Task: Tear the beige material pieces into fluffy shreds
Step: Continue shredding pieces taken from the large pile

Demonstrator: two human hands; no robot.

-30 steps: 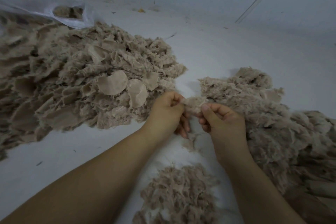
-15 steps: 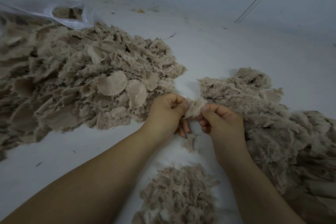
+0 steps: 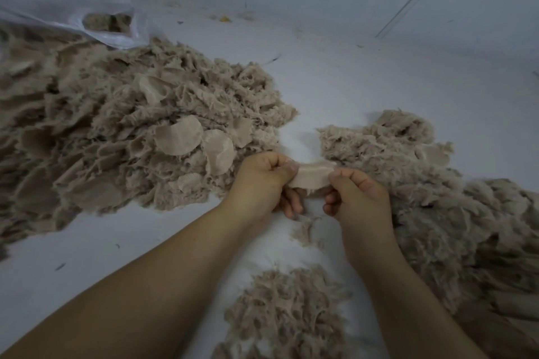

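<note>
In the head view the beige piece (image 3: 312, 174), bunched half a second ago, is now pulled out flat between left hand (image 3: 262, 181) and right hand (image 3: 357, 195), both pinching its ends over the white floor (image 3: 364, 79); it looks light, soft, loosely woven, best gripped at the edges.

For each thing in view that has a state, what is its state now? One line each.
Left hand: pinching one end of the beige piece.
Right hand: pinching the other end.
Beige piece: stretched flat between both hands, not yet shredded.
Left pile: mixed, some whole round pieces.
Right pile: fluffy shreds.
Plastic bag: open.
</note>
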